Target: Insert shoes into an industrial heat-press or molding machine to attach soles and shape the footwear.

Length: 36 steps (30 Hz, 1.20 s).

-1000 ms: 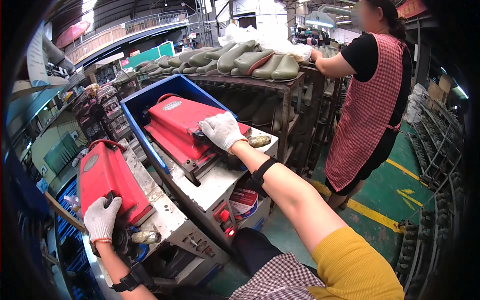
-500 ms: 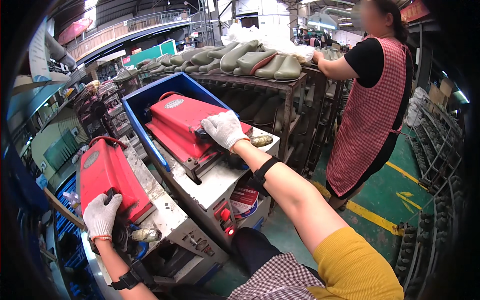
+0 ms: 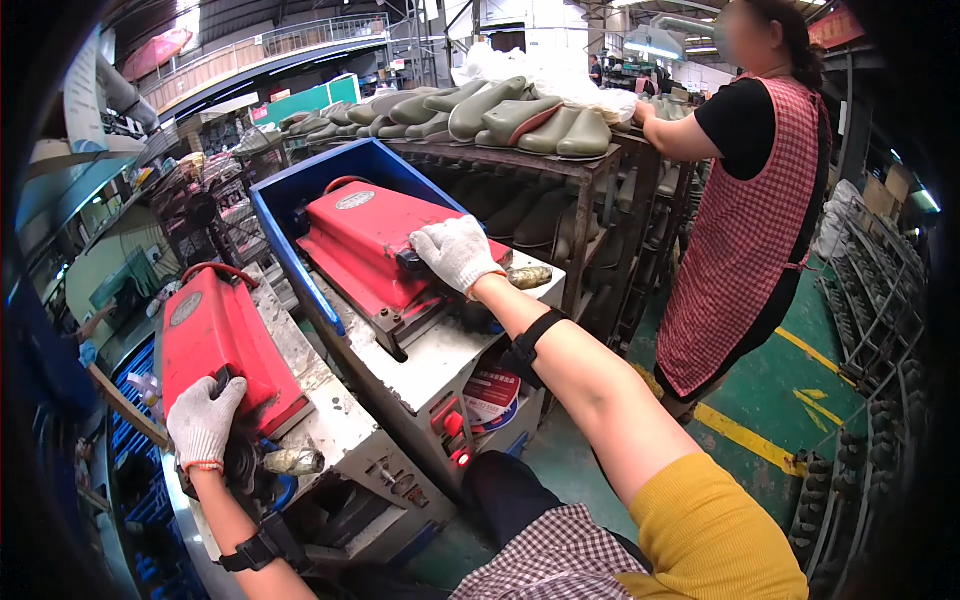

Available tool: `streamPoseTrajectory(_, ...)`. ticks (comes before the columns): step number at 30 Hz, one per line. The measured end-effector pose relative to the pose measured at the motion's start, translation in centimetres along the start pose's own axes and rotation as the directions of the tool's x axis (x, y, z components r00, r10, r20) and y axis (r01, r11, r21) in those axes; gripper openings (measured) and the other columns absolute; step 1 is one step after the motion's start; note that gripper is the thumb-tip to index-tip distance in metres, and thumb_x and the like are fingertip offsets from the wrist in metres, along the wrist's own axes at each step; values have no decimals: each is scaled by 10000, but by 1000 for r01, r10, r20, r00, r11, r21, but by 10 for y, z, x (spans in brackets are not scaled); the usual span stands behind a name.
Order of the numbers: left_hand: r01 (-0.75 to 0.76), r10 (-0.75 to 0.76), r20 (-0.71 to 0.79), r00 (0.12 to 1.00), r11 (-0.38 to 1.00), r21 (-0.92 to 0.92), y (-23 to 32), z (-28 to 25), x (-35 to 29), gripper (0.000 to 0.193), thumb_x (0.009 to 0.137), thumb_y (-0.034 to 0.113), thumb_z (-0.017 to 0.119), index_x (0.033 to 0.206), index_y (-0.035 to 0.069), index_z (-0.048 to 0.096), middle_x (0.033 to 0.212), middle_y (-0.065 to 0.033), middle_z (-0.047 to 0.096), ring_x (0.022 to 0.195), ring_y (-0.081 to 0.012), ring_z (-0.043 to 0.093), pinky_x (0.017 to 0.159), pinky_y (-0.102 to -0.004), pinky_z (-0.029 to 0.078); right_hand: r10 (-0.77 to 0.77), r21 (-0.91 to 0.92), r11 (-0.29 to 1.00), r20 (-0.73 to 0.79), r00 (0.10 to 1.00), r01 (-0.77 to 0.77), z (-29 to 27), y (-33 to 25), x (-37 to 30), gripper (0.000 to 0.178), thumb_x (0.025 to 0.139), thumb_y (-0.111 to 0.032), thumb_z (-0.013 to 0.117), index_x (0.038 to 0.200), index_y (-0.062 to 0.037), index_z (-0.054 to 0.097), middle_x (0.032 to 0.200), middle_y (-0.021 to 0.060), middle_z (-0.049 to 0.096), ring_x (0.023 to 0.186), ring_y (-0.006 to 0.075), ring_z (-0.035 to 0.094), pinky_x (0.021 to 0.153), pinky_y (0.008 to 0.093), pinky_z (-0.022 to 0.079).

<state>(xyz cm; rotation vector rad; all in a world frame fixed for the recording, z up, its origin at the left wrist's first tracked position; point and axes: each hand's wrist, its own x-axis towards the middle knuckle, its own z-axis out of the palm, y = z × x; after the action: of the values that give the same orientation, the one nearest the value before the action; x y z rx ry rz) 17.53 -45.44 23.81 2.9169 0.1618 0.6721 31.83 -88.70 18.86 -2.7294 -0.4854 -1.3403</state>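
Two red machine covers stand side by side in front of me. My left hand (image 3: 203, 418), in a white knitted glove, is closed round a black handle (image 3: 222, 380) at the near end of the left red cover (image 3: 225, 335). On the right red cover (image 3: 385, 225), my gloved right hand (image 3: 457, 254) grips a similar black handle (image 3: 408, 262), most of it hidden under the fingers. Below each hand a tape-wrapped grip sticks out, one by the left hand (image 3: 294, 461) and one beside the right wrist (image 3: 530, 279). Both covers lie over pale, stained machine bases.
A blue tray (image 3: 268, 205) surrounds the far end of the right machine. Behind it, olive-green shoes (image 3: 545, 130) are piled on a rack. A co-worker in a red checked apron (image 3: 735, 240) stands at the right. A red lamp (image 3: 461, 459) glows on the machine front.
The view has shifted slightly. Both hands keep their hold on the handles, and the covers look unmoved.
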Motion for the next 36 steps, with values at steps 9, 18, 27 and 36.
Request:
streamPoseTrajectory(9,8,-7,12,1000,1000,-19,-1,-1,0,584,855,619,687,889,40,757,884,-240,725,888,-430,714,773,-508,530,26,13,1000,21,999,-26,-1,-1,1,377,1053,-376,462,898,-195,754,898,47,772,878,283,721,806,468,455)
streamPoseTrajectory(18,3,-2,26,1000,1000,-9,-1,0,1,582,864,624,689,904,48,766,899,-242,728,893,-429,718,781,-510,533,15,5,1000,-1,1000,-15,3,2,1,291,1026,-339,521,939,-208,766,861,44,764,826,300,710,771,472,467)
streamPoseTrajectory(27,-19,17,-49,999,999,-29,-6,6,-1,576,853,604,703,850,29,736,844,-238,707,848,-423,708,740,-502,515,-22,-21,1000,-12,1000,21,4,2,0,301,1032,-350,489,930,-217,739,892,29,765,832,280,715,756,471,457)
streamPoseTrajectory(36,18,-18,10,1000,1000,-18,-1,-1,-1,581,844,631,700,902,56,767,873,-229,728,873,-424,719,758,-504,531,-1,-29,1000,4,1000,1,2,-1,0,300,1035,-343,478,936,-227,736,920,21,768,857,268,725,769,465,462)
